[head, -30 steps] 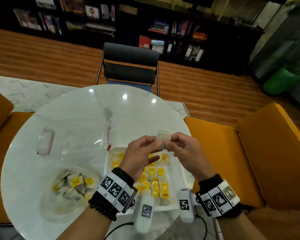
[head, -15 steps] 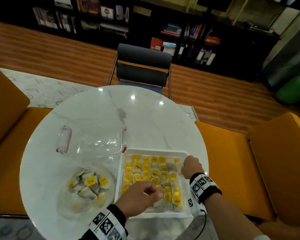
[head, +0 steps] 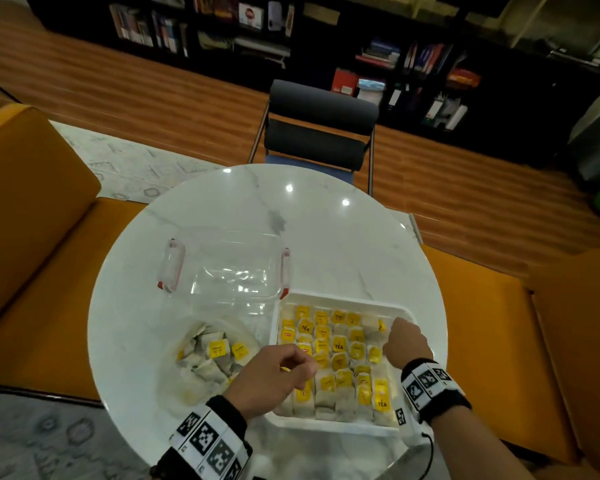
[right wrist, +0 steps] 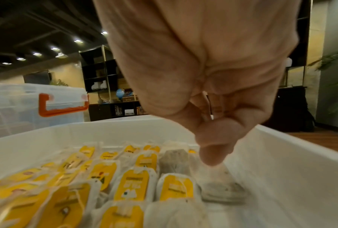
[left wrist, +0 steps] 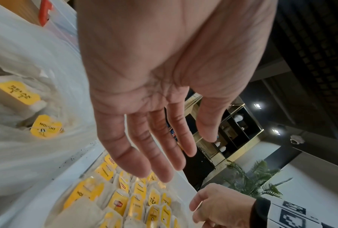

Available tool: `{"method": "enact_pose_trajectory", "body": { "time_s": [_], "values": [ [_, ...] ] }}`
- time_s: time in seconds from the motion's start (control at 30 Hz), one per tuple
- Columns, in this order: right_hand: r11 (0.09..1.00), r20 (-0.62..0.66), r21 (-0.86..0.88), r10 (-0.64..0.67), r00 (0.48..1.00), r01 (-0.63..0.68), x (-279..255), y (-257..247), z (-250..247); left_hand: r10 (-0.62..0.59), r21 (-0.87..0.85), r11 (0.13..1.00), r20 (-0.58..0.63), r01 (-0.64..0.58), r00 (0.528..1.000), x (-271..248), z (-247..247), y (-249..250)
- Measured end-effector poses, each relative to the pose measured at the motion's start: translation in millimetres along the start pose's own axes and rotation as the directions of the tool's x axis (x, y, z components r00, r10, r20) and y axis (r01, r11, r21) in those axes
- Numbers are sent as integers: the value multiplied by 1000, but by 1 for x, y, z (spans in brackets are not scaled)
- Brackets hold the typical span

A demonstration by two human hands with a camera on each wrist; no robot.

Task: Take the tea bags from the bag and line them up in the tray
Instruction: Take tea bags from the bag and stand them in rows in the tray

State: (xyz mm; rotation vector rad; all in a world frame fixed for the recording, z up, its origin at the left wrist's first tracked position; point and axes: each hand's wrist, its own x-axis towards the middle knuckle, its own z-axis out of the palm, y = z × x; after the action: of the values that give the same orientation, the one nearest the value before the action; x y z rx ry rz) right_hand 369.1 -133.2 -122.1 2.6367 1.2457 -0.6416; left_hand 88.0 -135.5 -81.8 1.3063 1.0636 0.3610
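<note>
The white tray (head: 343,295) holds rows of tea bags (head: 340,344) with yellow tags. My right hand (head: 400,327) reaches into its far right corner. In the right wrist view this hand (right wrist: 213,154) has curled fingers and pinches the top of a tagless tea bag (right wrist: 221,189) standing in the right-hand column. My left hand (head: 305,370) hovers over the tray's near left part. Its fingers (left wrist: 136,163) are straight and hold nothing. The clear plastic bag (head: 174,368) left of the tray still has several tea bags (head: 215,351) in it.
A clear plastic container (head: 229,268) with red latches stands behind the bag, touching the tray's far left corner. The round marble table (head: 326,237) is ringed by orange seats (head: 482,323), with a dark chair (head: 319,133) at the far side.
A second ago both hands held one tea bag up above the tray. The right hand has since gone down to the tray's far right corner, and the left hand has let go and dropped low.
</note>
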Motion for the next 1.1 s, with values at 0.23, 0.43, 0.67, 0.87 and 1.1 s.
{"method": "enact_pose_trajectory", "body": {
  "time_s": [0.23, 0.43, 0.67, 0.87, 1.1],
  "values": [
    [989, 152, -77, -113, 982, 125, 0, 8, 7, -38, 45, 998, -5, 39, 999, -12, 4, 1],
    [961, 68, -15, -276, 959, 277, -12, 5, -21, -54, 5, 998, -169, 55, 984, -31, -22, 7],
    [761, 8, 235, -623, 782, 604, -78, -79, -62, -19, 213, 960, -601, 183, 799, -54, -84, -1],
    [631, 165, 286, -773, 612, 721, -127, -157, -32, -48, 360, 889, -542, 283, 839, -47, -94, -29],
    [766, 316, 112, -632, 708, 633, -135, -207, 23, -132, 577, 711, -451, 402, 883, -28, -87, -51]
  ]
}}
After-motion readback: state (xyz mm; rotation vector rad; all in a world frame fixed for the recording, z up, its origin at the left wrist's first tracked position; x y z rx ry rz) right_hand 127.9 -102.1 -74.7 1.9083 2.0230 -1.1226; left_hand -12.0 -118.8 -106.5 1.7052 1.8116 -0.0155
